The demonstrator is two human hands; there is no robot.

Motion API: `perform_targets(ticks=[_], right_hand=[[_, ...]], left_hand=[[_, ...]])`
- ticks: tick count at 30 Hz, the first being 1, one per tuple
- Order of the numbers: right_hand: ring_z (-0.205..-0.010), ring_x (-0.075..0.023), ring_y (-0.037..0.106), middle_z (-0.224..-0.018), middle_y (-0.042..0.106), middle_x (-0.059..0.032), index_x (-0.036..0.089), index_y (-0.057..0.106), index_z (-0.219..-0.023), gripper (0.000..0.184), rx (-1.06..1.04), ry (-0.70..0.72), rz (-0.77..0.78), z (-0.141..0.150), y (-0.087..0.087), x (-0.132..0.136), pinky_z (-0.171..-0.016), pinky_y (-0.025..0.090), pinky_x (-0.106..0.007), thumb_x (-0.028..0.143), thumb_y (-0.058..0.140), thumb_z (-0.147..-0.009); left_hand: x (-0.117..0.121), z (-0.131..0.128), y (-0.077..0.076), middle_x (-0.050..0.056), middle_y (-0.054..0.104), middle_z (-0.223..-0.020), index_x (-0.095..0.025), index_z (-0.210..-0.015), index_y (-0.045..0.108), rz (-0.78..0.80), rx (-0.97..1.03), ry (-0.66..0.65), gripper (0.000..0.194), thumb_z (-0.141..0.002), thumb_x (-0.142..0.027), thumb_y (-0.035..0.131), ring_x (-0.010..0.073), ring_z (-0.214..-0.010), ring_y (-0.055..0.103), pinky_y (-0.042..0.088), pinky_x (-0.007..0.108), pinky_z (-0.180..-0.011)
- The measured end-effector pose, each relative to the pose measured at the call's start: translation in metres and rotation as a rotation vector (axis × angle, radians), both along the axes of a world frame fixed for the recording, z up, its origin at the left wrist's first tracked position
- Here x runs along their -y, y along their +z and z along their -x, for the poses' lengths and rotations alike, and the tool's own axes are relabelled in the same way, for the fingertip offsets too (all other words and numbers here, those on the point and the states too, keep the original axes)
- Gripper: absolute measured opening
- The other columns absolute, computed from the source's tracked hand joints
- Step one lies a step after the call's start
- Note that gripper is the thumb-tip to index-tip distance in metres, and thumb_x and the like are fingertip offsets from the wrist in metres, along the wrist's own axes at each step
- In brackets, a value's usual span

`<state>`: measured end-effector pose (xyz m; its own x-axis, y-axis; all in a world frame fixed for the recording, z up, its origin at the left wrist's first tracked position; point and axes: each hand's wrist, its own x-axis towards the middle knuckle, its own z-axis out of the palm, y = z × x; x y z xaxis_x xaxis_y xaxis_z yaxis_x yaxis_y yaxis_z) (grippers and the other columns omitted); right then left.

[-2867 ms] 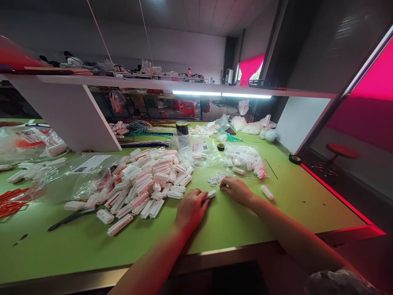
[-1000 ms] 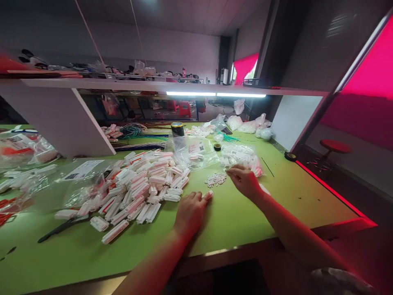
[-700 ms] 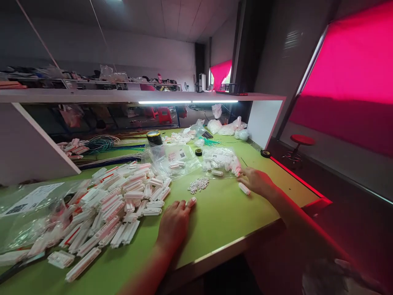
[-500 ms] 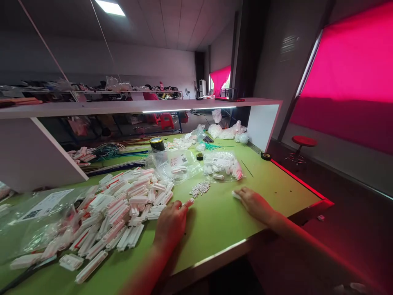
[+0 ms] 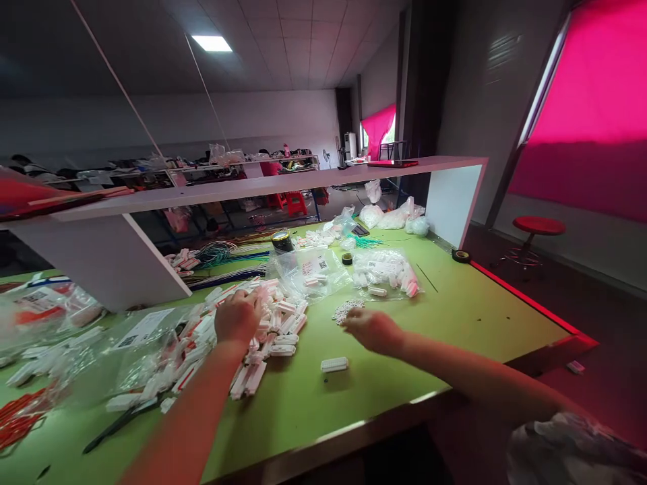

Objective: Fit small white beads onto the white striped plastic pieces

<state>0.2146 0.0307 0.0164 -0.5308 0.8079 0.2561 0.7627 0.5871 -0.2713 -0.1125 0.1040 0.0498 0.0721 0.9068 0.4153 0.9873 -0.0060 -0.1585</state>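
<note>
My left hand [image 5: 237,318] rests on a large heap of long white plastic connector housings [image 5: 255,377]. Its fingers are curled down among them, and whatever is under the fingertips is hidden. Beside a small pile of tiny white pieces [image 5: 346,310], my right hand [image 5: 375,331] has its fingers pinched together at the near edge. I cannot make out what, if anything, is in that pinch. A single white connector housing [image 5: 334,364] with rows of small openings lies on the green table between the two hands, touched by neither.
Behind the tiny pieces lie a clear bag of white parts [image 5: 387,269], a flatter labelled bag [image 5: 311,269] and rolls of black tape [image 5: 282,240]. Dark-handled scissors [image 5: 114,428] are at front left. A white shelf [image 5: 283,182] spans the table's back; a red stool [image 5: 538,225] stands right.
My left hand has moved left onto the heap. My right hand has come left to the tiny pieces. One housing now lies alone on the table. The view has turned left.
</note>
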Motion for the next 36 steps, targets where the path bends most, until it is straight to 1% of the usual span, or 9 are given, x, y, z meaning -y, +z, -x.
perform_targets(ticks=[2,5,10,17,21,23,25,30,36], right_hand=[[-0.096,-0.0197,0.068,-0.109,0.07,-0.0101,0.02,0.075,-0.107,0.024,0.086,-0.159,0.065,-0.005,0.005,-0.026,-0.081,0.05,-0.026,0.023,0.052,-0.102],[-0.095,-0.0235,0.067,-0.105,0.07,-0.0155,0.012,0.074,-0.1,0.015,0.113,-0.229,0.1,-0.012,0.0,-0.05,-0.08,0.049,-0.029,0.016,0.06,-0.095],[-0.098,-0.0223,0.064,-0.107,0.068,-0.015,0.012,0.073,-0.1,0.027,0.069,-0.196,0.098,-0.013,-0.02,-0.049,-0.082,0.047,-0.029,0.002,0.049,-0.094],[-0.095,-0.0188,0.066,-0.104,0.071,-0.008,0.016,0.075,-0.099,0.024,-0.107,-0.103,0.123,-0.03,-0.022,-0.049,-0.085,0.048,-0.027,0.001,0.06,-0.087],[-0.11,-0.0217,0.064,-0.123,0.069,-0.0127,0.014,0.072,-0.118,0.032,-0.208,-0.088,0.056,-0.027,-0.028,-0.056,-0.099,0.047,-0.033,0.004,0.057,-0.091],[-0.117,-0.0231,0.061,-0.132,0.065,-0.0134,0.016,0.067,-0.129,0.037,-0.17,-0.041,0.056,-0.019,-0.031,-0.058,-0.103,0.046,-0.035,0.009,0.057,-0.095],[-0.12,-0.0242,0.059,-0.134,0.065,-0.0122,0.019,0.066,-0.133,0.037,-0.102,0.012,0.054,-0.009,-0.033,-0.059,-0.105,0.045,-0.037,0.016,0.057,-0.098],[-0.109,-0.0228,0.062,-0.119,0.07,-0.0115,0.021,0.076,-0.115,0.025,-0.016,0.119,0.019,-0.001,-0.031,-0.054,-0.099,0.046,-0.035,0.015,0.059,-0.096],[-0.091,-0.0176,0.065,-0.099,0.072,-0.0075,0.018,0.079,-0.098,0.022,-0.014,0.258,0.087,-0.024,-0.018,-0.042,-0.083,0.048,-0.027,0.007,0.062,-0.091]], left_hand=[[-0.007,0.003,0.0,0.018,0.069,-0.104,-0.016,-0.129,0.07,0.002,0.036,0.026,0.047,-0.097,-0.029,0.038,0.0328,-0.099,0.061,0.044,0.036,-0.079],[-0.016,-0.001,0.003,0.019,0.07,-0.109,-0.017,-0.131,0.07,0.048,0.159,0.06,0.047,-0.096,-0.029,0.04,0.0348,-0.105,0.061,0.045,0.038,-0.083],[-0.032,-0.005,0.01,0.021,0.072,-0.115,-0.018,-0.131,0.07,0.14,0.31,0.173,0.048,-0.093,-0.029,0.043,0.0367,-0.1,0.066,0.048,0.04,-0.076],[-0.041,0.014,0.01,0.014,0.074,-0.122,-0.021,-0.129,0.071,0.195,0.413,0.245,0.048,-0.089,-0.04,0.052,0.033,-0.098,0.069,0.05,0.035,-0.073],[-0.037,0.015,0.012,0.017,0.073,-0.119,-0.017,-0.129,0.07,0.17,0.411,0.244,0.05,-0.088,-0.041,0.054,0.0354,-0.106,0.066,0.051,0.038,-0.083],[-0.028,0.004,0.008,0.021,0.07,-0.122,-0.011,-0.129,0.069,0.05,0.395,0.162,0.053,-0.089,-0.041,0.053,0.037,-0.116,0.061,0.049,0.042,-0.093],[-0.011,-0.017,-0.002,0.02,0.069,-0.124,-0.01,-0.125,0.071,-0.019,0.453,-0.043,0.048,-0.088,-0.037,0.053,0.0345,-0.118,0.061,0.047,0.044,-0.101],[0.053,-0.076,-0.042,0.01,0.073,-0.108,-0.019,-0.117,0.075,0.26,0.841,-0.437,0.046,-0.09,-0.049,0.055,0.0234,-0.095,0.067,0.056,0.034,-0.081],[0.098,-0.092,-0.059,0.009,0.073,-0.102,-0.021,-0.112,0.078,0.468,0.887,-0.518,0.042,-0.088,-0.05,0.06,0.0225,-0.093,0.068,0.054,0.033,-0.083]])
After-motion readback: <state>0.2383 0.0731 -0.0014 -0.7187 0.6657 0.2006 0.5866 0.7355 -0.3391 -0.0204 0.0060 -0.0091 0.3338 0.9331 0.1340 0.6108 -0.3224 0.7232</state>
